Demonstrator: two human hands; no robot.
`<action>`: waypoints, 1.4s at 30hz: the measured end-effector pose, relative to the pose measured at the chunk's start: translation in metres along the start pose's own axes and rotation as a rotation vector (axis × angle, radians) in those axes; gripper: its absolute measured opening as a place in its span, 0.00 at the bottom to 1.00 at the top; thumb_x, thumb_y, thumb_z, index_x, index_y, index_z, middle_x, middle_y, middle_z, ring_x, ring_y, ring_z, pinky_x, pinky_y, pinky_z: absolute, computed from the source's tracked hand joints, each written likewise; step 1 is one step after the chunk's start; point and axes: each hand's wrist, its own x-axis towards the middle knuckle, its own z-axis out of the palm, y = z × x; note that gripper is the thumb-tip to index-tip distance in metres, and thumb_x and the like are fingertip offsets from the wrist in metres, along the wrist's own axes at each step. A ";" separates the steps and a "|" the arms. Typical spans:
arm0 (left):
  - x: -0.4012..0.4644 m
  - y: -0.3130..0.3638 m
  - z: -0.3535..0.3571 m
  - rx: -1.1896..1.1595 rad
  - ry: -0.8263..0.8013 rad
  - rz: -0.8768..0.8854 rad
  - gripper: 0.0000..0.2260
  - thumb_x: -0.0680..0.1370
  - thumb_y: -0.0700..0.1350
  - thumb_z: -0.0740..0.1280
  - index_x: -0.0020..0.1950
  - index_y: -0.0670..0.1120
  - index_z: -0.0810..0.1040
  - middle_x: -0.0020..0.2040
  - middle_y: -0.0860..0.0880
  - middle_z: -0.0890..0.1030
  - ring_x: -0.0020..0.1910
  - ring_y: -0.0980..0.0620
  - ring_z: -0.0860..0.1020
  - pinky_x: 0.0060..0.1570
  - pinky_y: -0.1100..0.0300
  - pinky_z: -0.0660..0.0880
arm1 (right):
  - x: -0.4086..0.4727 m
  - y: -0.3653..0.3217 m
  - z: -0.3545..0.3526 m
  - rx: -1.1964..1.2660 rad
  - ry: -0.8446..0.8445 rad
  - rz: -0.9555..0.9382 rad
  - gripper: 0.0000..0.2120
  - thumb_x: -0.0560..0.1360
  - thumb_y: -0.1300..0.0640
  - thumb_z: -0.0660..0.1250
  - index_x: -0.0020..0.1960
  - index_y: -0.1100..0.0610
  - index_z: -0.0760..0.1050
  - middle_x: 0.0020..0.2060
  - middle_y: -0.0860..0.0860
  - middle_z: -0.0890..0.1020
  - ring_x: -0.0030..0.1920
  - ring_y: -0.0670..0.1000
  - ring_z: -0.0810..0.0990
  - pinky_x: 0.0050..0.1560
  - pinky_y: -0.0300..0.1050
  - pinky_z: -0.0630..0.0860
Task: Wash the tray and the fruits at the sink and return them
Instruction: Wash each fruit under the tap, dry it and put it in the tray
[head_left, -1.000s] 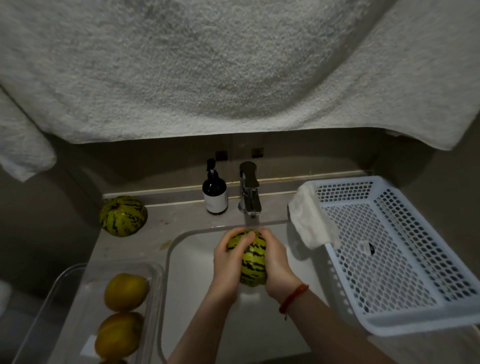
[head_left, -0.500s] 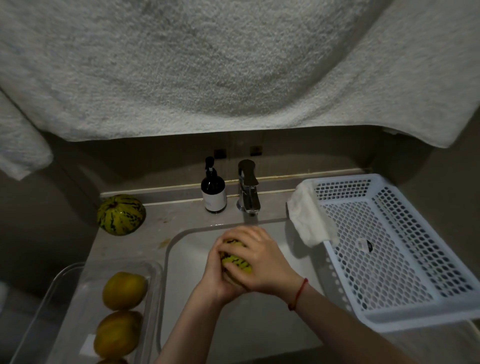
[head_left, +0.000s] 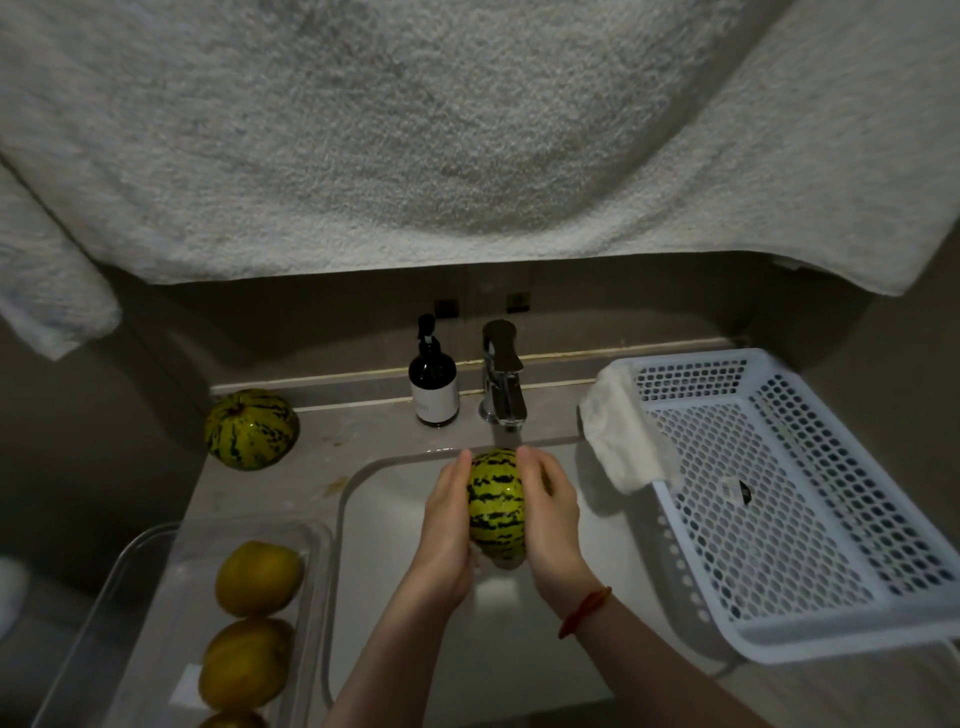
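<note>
Striped melon over sink, just below tap, pressed between both palms: left hand at 9 o'clock, right hand at 3 o'clock, fingers fairly straight; second melon on counter at 10 o'clock; white basket at 3 o'clock
</note>
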 end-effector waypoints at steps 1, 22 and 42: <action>-0.001 0.001 0.001 0.028 -0.009 -0.005 0.16 0.78 0.57 0.61 0.60 0.50 0.75 0.57 0.42 0.80 0.53 0.42 0.80 0.48 0.40 0.78 | -0.001 0.003 -0.001 -0.069 0.013 -0.123 0.07 0.79 0.49 0.60 0.53 0.47 0.75 0.52 0.51 0.79 0.53 0.49 0.79 0.53 0.48 0.78; -0.004 -0.001 0.007 0.055 0.073 -0.072 0.19 0.70 0.54 0.73 0.57 0.49 0.76 0.53 0.42 0.81 0.51 0.41 0.81 0.46 0.41 0.79 | 0.000 0.010 -0.007 0.157 0.006 0.019 0.07 0.77 0.53 0.65 0.52 0.52 0.79 0.51 0.56 0.82 0.51 0.53 0.82 0.52 0.52 0.80; 0.020 0.005 -0.030 -0.465 0.106 -0.432 0.18 0.69 0.59 0.68 0.48 0.46 0.79 0.51 0.41 0.77 0.50 0.41 0.75 0.35 0.53 0.79 | 0.078 -0.087 -0.024 -0.118 -0.304 0.216 0.10 0.79 0.60 0.56 0.43 0.59 0.74 0.32 0.53 0.75 0.22 0.45 0.70 0.19 0.32 0.65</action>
